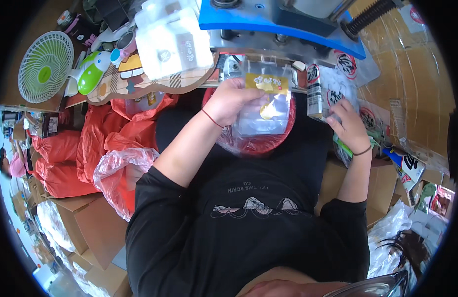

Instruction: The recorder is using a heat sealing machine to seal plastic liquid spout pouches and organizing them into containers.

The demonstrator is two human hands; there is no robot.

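Note:
My left hand grips a clear plastic pouch with a yellow label by its upper left corner, holding it upright over a red bowl lined with clear film in my lap. My right hand rests to the right on a stack of clear packets with red and black round marks. Its fingers are curled on the top packet of that stack. The pouch's top edge reaches toward the metal base of a blue press machine.
A small green and white desk fan stands at the far left on a wooden board holding white plastic trays. Orange-red bags and cardboard boxes crowd the left. Another person sits at the far left edge.

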